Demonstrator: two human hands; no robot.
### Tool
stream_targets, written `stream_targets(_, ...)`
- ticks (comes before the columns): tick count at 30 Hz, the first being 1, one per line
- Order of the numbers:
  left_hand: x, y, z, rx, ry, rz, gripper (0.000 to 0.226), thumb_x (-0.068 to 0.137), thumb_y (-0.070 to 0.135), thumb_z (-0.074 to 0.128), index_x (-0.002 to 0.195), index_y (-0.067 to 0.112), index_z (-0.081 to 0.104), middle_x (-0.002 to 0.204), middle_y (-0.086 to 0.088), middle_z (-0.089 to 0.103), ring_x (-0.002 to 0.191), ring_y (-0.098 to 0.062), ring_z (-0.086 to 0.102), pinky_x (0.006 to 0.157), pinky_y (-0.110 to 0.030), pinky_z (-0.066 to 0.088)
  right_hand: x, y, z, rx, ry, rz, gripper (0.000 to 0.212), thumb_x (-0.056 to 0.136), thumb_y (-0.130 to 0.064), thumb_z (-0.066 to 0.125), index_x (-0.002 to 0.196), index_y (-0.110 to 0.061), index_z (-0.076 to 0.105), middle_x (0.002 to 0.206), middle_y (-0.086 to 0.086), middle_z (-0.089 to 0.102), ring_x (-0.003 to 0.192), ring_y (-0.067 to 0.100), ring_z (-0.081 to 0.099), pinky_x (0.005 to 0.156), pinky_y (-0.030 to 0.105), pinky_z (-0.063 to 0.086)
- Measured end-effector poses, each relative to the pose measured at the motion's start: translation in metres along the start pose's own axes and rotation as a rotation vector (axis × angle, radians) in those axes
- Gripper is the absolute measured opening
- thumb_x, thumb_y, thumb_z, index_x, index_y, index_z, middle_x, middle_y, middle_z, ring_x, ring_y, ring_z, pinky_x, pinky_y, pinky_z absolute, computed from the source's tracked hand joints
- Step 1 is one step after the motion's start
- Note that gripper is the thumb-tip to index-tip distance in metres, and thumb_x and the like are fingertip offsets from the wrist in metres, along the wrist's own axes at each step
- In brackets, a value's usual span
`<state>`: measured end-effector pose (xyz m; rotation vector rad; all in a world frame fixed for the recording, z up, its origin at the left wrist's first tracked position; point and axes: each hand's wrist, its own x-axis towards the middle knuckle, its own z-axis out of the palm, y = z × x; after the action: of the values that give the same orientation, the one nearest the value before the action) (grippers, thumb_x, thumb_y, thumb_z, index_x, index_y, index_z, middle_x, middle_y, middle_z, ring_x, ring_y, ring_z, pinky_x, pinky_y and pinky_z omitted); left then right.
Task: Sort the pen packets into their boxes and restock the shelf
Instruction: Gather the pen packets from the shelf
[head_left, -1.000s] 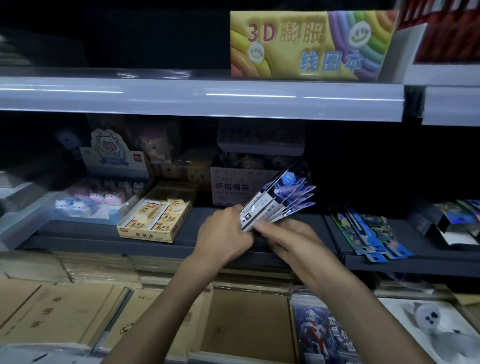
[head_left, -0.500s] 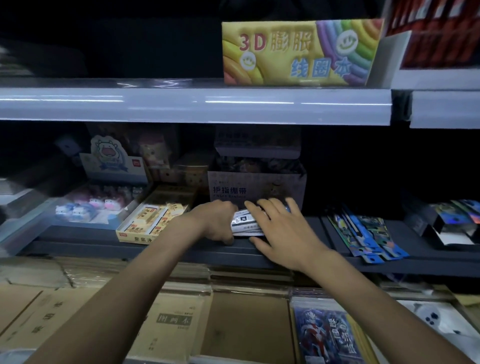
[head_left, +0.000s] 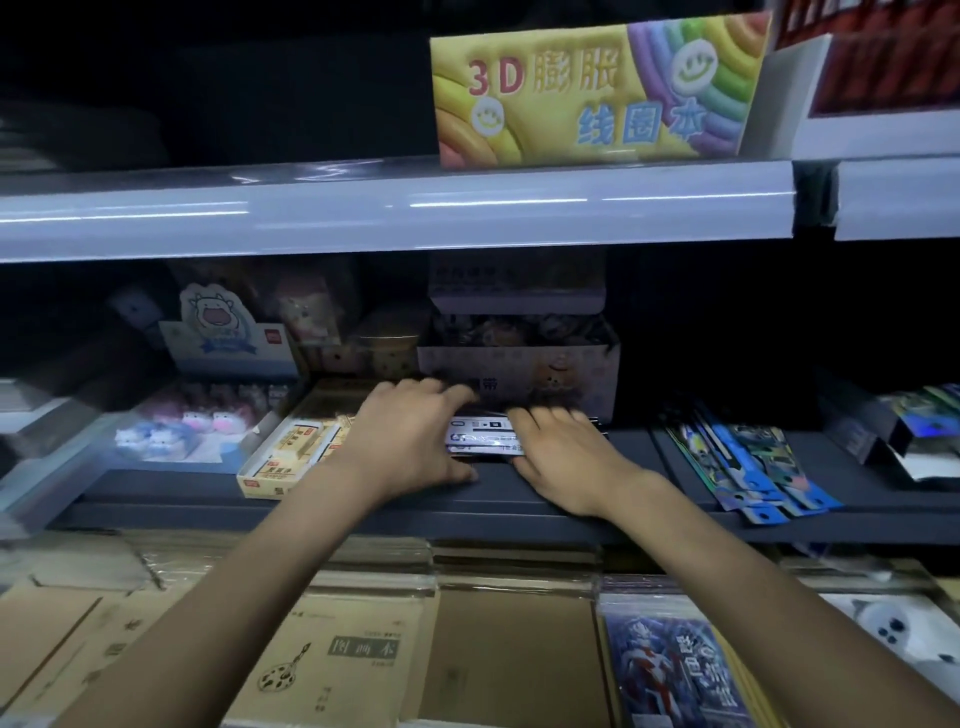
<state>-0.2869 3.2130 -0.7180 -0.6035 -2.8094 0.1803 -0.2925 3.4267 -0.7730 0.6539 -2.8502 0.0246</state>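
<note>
Head view: left hand (head_left: 410, 436) gripping end of pen packets (head_left: 480, 434), right hand (head_left: 563, 457) fingers (head_left: 543, 420) pressing flat on top; best squaring stack while seating on shelf (head_left: 363, 512).

Bare left hand (head_left: 410, 441), right hand (head_left: 566, 460)

I read a small stack of pen packets (head_left: 480, 437), white-and-blue printed cards, lying flat on the dark shelf (head_left: 498, 500) near its front edge. Well to the right, a fan of blue pen packets (head_left: 753, 467) lies flat, lower ends overhanging the shelf lip.
</note>
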Motion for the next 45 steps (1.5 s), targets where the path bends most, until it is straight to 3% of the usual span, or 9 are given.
stream_targets(2,-0.017,0.010,0.013,-0.060,0.114,0.054,0.066,0.080,0.068,0.070,0.138,0.041,0.054,0.131,0.009,0.057,0.121,-0.021,0.053,0.095,-0.040,0.046,0.000,-0.003,-0.002,0.026,-0.030,0.022,0.058,0.103,-0.044,0.045,0.151,-0.014,0.033,0.139,0.013,0.053,0.126,0.036,0.050,0.106,0.045,0.035)
stream_targets(6,-0.024,0.021,0.043,-0.047,0.326,0.016,0.036,0.089,0.043,0.074,0.123,0.036,0.069,0.118,0.006,0.063,0.108,-0.025,0.059,0.080,-0.042,0.049,-0.007,-0.007,-0.009,0.112,0.015,0.039,0.065,0.095,-0.045,0.054,0.147,-0.013,0.031,0.130,0.015,0.057,0.118,0.036,0.052,0.101,0.044,0.039)
stream_targets(11,-0.021,0.026,0.048,-0.049,0.457,-0.027,0.024,0.088,0.034,0.076,0.112,0.033,0.075,0.107,0.004,0.067,0.101,-0.026,0.062,0.077,-0.044,0.049,-0.020,-0.003,-0.001,0.139,0.122,-0.019,0.046,0.097,-0.034,0.055,0.137,-0.016,0.041,0.128,0.008,0.048,0.121,0.028,0.045,0.100,0.038,0.043)
stream_targets(19,-0.026,0.030,0.054,-0.098,0.423,-0.075,0.044,0.080,0.044,0.081,0.120,0.029,0.070,0.109,0.004,0.065,0.101,-0.024,0.061,0.080,-0.042,0.045,-0.028,0.004,0.001,0.021,0.262,-0.019,0.059,0.093,-0.046,0.067,0.143,-0.020,0.050,0.138,0.007,0.048,0.125,0.029,0.047,0.103,0.041,0.038)
stream_targets(26,-0.032,0.034,0.046,-0.187,0.393,-0.147,0.063,0.067,0.061,0.084,0.120,0.031,0.068,0.112,0.005,0.060,0.106,-0.024,0.057,0.084,-0.043,0.047,-0.042,-0.002,-0.005,0.186,0.319,0.041,0.074,0.075,-0.061,0.080,0.136,-0.026,0.054,0.135,-0.003,0.049,0.131,0.021,0.044,0.111,0.036,0.032)
stream_targets(33,-0.044,0.043,0.037,-0.458,0.276,-0.205,0.027,0.079,0.046,0.083,0.087,0.033,0.061,0.075,0.013,0.057,0.077,-0.009,0.058,0.067,-0.030,0.035,-0.054,-0.011,-0.006,0.272,0.360,0.121,0.037,0.074,-0.055,0.086,0.092,-0.035,0.060,0.107,-0.013,0.045,0.105,0.012,0.037,0.088,0.032,0.027)
stream_targets(36,-0.050,0.044,0.037,-0.482,0.286,-0.202,0.020,0.080,0.043,0.083,0.092,0.034,0.070,0.079,0.016,0.065,0.079,-0.006,0.063,0.070,-0.029,0.044,-0.060,-0.013,-0.001,0.262,0.345,0.140,0.028,0.078,-0.055,0.082,0.091,-0.037,0.065,0.096,-0.014,0.044,0.098,0.012,0.038,0.083,0.030,0.022)
stream_targets(39,-0.057,0.044,0.039,-0.440,0.294,-0.176,0.019,0.079,0.041,0.085,0.091,0.035,0.073,0.084,0.016,0.070,0.081,-0.006,0.067,0.074,-0.034,0.052,-0.068,-0.015,0.001,0.270,0.341,0.153,0.022,0.083,-0.050,0.081,0.094,-0.036,0.067,0.094,-0.014,0.046,0.097,0.012,0.043,0.087,0.032,0.027)
stream_targets(45,-0.065,0.050,0.045,-0.380,0.354,-0.177,0.019,0.078,0.040,0.086,0.081,0.034,0.069,0.073,0.015,0.064,0.068,-0.008,0.064,0.068,-0.029,0.046,-0.081,-0.018,0.004,0.285,0.383,0.165,0.016,0.088,-0.040,0.080,0.093,-0.033,0.067,0.093,-0.013,0.048,0.094,0.013,0.047,0.086,0.035,0.034)
